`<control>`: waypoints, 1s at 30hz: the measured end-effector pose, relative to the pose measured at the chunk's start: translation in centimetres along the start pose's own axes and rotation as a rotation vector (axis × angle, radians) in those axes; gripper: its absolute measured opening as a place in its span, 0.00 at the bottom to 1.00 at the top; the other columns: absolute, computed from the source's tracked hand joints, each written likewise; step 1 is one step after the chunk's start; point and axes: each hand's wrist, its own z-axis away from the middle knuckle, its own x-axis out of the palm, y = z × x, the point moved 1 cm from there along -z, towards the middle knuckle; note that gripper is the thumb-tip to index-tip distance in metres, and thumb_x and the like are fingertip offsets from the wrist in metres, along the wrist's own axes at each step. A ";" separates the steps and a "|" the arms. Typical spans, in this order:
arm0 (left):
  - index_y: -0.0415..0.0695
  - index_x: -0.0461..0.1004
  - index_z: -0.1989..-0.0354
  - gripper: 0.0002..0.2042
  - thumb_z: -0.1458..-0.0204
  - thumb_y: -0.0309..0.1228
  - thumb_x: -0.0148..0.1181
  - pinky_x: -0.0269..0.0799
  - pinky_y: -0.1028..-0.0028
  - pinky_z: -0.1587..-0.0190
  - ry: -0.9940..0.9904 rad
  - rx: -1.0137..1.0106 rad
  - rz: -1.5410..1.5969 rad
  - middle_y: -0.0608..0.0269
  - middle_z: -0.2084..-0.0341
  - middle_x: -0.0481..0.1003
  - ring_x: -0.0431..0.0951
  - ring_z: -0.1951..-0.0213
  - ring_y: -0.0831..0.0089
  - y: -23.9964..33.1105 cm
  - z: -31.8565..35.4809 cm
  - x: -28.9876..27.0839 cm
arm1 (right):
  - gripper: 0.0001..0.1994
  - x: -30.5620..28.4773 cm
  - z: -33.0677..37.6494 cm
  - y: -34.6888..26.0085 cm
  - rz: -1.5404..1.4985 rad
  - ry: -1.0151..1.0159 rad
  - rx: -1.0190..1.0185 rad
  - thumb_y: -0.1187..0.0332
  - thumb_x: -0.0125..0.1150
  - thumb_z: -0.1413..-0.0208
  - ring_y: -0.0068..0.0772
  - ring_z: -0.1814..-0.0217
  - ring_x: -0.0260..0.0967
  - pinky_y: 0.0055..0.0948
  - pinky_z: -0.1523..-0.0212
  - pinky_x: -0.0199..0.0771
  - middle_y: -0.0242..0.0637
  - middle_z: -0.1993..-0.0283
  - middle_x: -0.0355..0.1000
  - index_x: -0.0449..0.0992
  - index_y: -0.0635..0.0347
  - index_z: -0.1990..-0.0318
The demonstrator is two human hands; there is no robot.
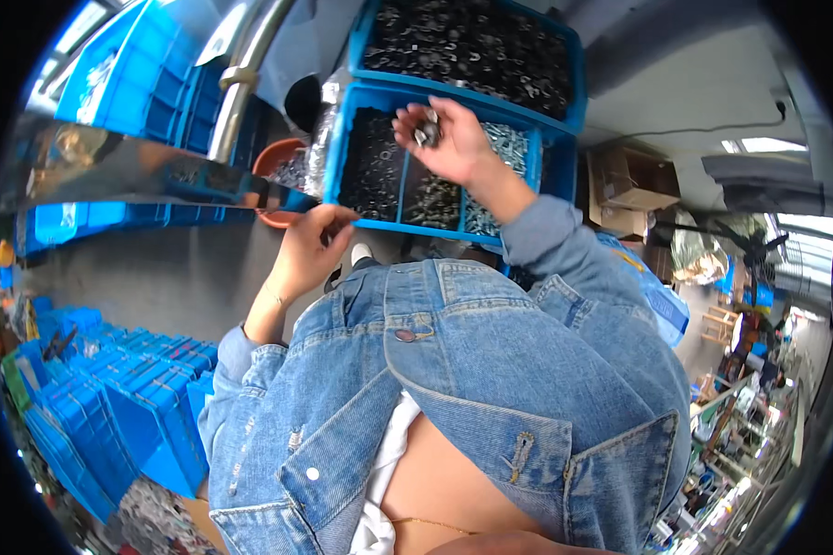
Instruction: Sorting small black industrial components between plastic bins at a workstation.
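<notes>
A cluster of small dark metal parts (428,129) is being gripped in the closed right hand (446,141), directly above the divided blue bin (354,102). Its near rim is being pinched by the left hand (313,242), fingers curled.

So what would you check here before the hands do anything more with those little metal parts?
1. Right hand holds small metal parts over the blue divided bin: ok.
2. Grip secure enough that nothing drops: cannot tell.
3. Left hand rests at the bin's near edge: ok.
4. Bin compartments keep dark and shiny parts apart: ok.
5. Brown bowl beside the bin sits steady: cannot tell.
</notes>
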 end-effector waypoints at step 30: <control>0.39 0.73 0.55 0.14 0.52 0.26 0.58 0.68 0.74 0.60 0.686 0.447 -0.118 0.62 0.63 0.73 0.71 0.63 0.74 -7.3 -2.8 -14.3 | 0.15 -13.2 5.2 -3.8 2.087 0.511 -1.193 0.69 0.55 0.51 0.42 0.40 0.60 0.38 0.47 0.66 0.47 0.47 0.64 0.70 0.62 0.54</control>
